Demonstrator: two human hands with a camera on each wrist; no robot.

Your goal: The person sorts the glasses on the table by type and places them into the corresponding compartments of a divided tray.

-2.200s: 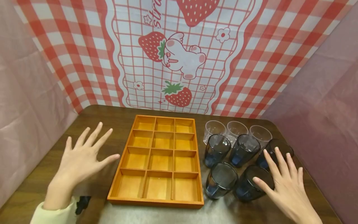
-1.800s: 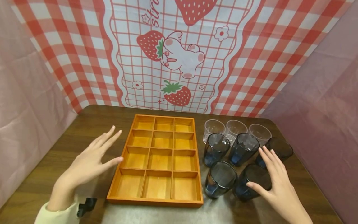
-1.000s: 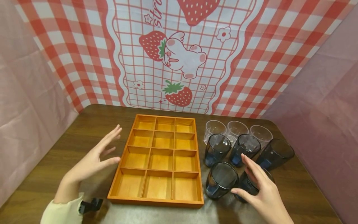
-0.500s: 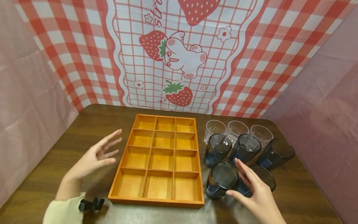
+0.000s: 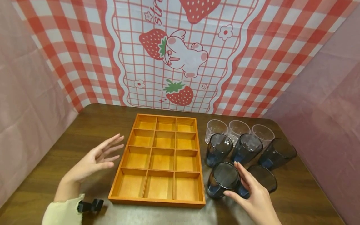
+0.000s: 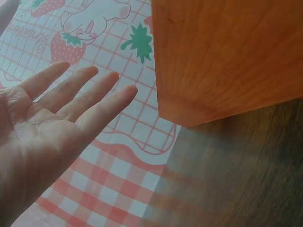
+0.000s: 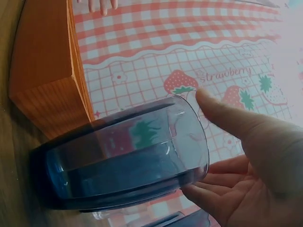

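My right hand [image 5: 253,192] has its thumb and fingers on opposite sides of the rim of a dark blue-grey drinking glass [image 5: 220,181], which stands upright on the table. In the right wrist view, thumb and fingers bracket the rim of this glass [image 7: 128,156]; how firmly they press cannot be told. My left hand [image 5: 92,162] hovers left of the wooden compartment tray [image 5: 157,203], holding nothing, fingers loosely extended. In the left wrist view the palm of that hand [image 6: 52,123] shows beside the tray's outer wall [image 6: 222,56].
Several more dark glasses stand close together, such as one behind [image 5: 218,150] and one partly hidden by my right hand [image 5: 265,178]. Three clear cups [image 5: 216,128] line up at the back right. Checked cloth [image 5: 281,62] hangs behind the table [image 5: 92,122].
My right hand has come left from over the right-hand glasses to the front-left glass, its spread fingers drawing in. My left hand has turned sideways, its fingers less spread. Tray and glasses stay put.
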